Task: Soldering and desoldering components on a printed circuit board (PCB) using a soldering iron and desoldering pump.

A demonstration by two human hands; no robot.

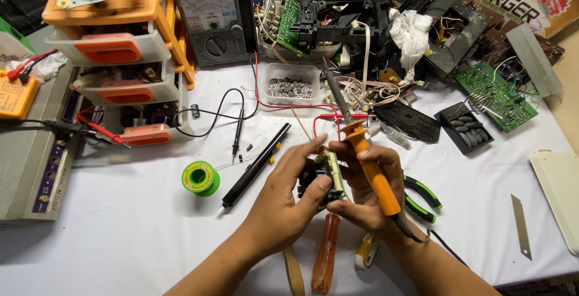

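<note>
We see the left hand pinching a small circuit board above the tabletop, while right-hand fingers grip the orange soldering iron, its long axis angled away, tip beyond the board.

- We count two hands, the left hand and the right hand, sharing one small circuit board.
- One orange soldering iron lies in our right hand.
- One green solder spool.
- One black desoldering pump.
- One amber-handled screwdriver.
- One pair of green-and-black pliers.
- Two meters: one grey analogue meter and one yellow meter.
- One clear tub of metal bits.
- One orange drawer unit with three drawers.
- One loose cutter blade.
</note>
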